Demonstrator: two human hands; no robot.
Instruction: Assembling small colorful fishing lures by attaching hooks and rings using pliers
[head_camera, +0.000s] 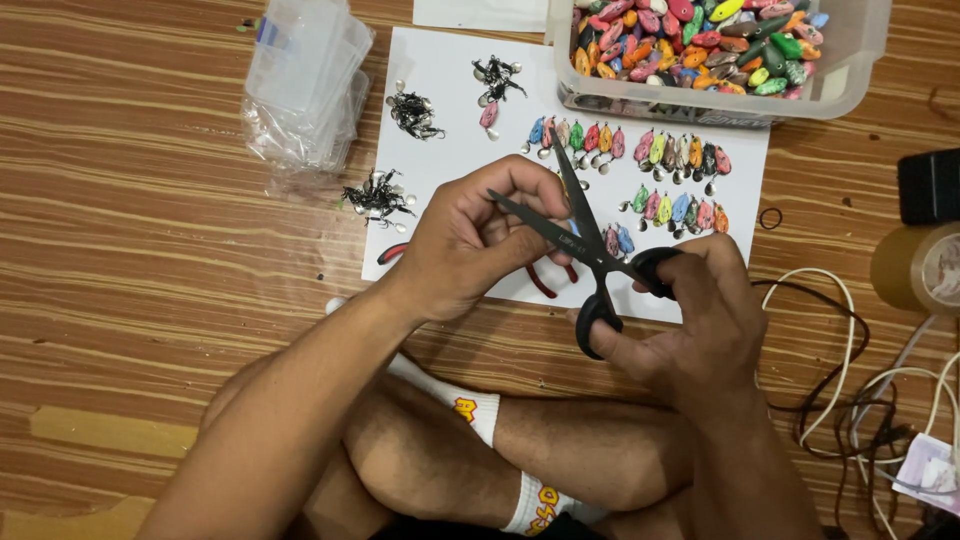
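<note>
Fingers (690, 285) grip black scissors (590, 240), blades open.

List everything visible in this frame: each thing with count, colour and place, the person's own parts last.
scissors: one, black, blades open, held over the sheet
white sheet: one, on the wooden floor
small lures: rows, many colours, on the sheet
hook clusters: three, dark with silver, sheet's left part
clear tub: one, full of coloured lure bodies, top right
plastic bags: a clear stack, top left
pliers: red handles, mostly hidden under the left hand
tape roll: one, tan, right edge
cables: white and black, lower right
socks: white, on crossed legs
left hand: at the blades, fingers pinched
right hand: in the scissor handles
</note>
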